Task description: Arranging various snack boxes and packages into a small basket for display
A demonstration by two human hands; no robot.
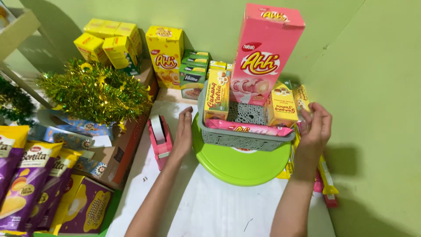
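A grey lattice basket (244, 139) stands on a round green lid (240, 166). In it a tall pink snack box (263, 52) stands upright, with a yellow box (216, 94) to its left, another yellow box (280, 107) to its right and a flat pink packet (249, 128) lying across the front. My left hand (183, 131) rests flat beside the basket's left wall, fingers apart. My right hand (314, 127) is at the basket's right end, fingers curled around a clear-wrapped packet (301, 98) there.
A pink tape dispenser (160, 135) lies left of my left hand. Green-gold tinsel (94, 90) sits on a cardboard box. Yellow boxes (165, 55) and green boxes (194, 72) stand against the green wall. Purple and yellow snack bags (30, 175) lie bottom left.
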